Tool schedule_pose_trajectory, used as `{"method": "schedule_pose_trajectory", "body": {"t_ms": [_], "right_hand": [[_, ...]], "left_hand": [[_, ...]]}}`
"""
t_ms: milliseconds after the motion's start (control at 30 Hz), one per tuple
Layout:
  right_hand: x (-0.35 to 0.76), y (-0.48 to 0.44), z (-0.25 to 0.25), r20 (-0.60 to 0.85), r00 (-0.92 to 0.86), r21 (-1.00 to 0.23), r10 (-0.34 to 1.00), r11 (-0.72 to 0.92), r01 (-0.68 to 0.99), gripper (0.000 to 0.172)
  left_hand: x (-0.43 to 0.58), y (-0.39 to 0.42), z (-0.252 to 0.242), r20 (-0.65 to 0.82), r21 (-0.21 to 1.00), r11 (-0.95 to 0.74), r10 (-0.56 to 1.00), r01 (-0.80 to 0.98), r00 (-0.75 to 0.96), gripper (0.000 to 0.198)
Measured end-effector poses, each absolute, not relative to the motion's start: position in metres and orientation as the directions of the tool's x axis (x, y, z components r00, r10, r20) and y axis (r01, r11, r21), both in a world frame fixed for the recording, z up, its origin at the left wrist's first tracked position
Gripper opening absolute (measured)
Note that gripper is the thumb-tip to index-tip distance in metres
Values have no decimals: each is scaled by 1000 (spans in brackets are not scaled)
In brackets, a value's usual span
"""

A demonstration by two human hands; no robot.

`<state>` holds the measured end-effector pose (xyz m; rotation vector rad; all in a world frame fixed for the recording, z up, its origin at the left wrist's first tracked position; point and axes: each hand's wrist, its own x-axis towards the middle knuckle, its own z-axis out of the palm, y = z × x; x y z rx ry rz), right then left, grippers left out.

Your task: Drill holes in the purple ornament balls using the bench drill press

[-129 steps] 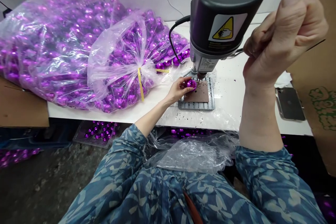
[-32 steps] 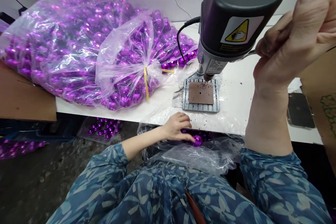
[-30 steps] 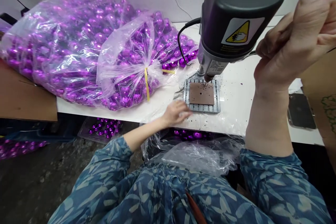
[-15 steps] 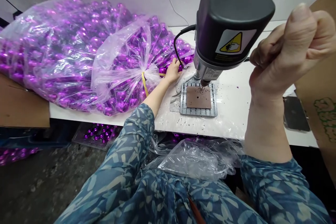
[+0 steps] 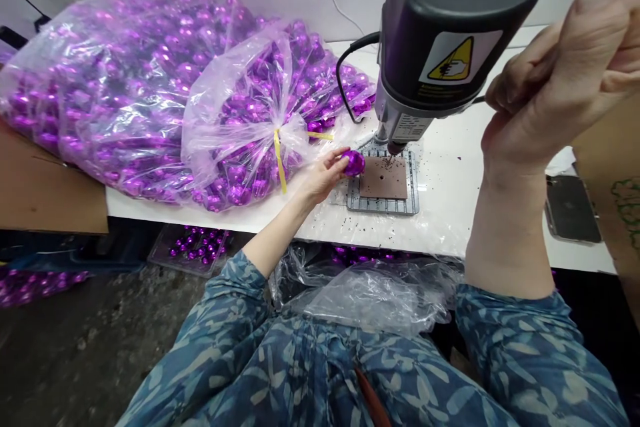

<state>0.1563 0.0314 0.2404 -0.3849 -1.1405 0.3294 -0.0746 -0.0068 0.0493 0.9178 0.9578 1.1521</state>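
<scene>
My left hand (image 5: 324, 175) pinches a shiny purple faceted ball (image 5: 353, 163) between thumb and fingers. The ball is at the left edge of a brown square plate (image 5: 384, 178), which lies on the ridged metal base (image 5: 383, 205) of a bench drill press (image 5: 453, 27). A small dark hole shows in the plate, and the drill's tip hangs over its back part. My right hand (image 5: 563, 73) is closed at the right of the drill head, around a lever whose thin dark rod (image 5: 479, 100) shows; the grip itself is hidden inside the fingers.
A big clear bag (image 5: 125, 93) of purple balls, tied with a yellow strip (image 5: 280, 160), fills the table's left. A black cable (image 5: 343, 83) loops beside the drill. Dark shavings dot the white table (image 5: 445, 213). A phone (image 5: 573, 209) and cardboard (image 5: 613, 113) are at right.
My left hand has come from the bag's right edge toward the drill base and now shows a purple ball in its fingers. My right hand keeps its hold. The view has shifted slightly.
</scene>
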Motion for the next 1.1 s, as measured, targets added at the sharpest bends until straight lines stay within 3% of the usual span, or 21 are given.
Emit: {"method": "schedule_pose_trajectory", "body": {"t_ms": [133, 467, 767, 1100], "right_hand": [[156, 33, 239, 820, 365, -453, 441, 890, -56, 76], [159, 31, 233, 812, 360, -471, 460, 880, -64, 71], [157, 30, 232, 826, 357, -473, 436, 881, 18, 68], [159, 27, 222, 842, 383, -409, 380, 912, -5, 68]], "left_hand": [[-48, -3, 30, 19, 982, 6, 992, -191, 125, 59], [-22, 15, 17, 87, 991, -103, 980, 82, 178, 54], [-9, -1, 32, 270, 869, -324, 944, 375, 191, 52], [-2, 0, 12, 213, 945, -252, 958, 208, 193, 53]]}}
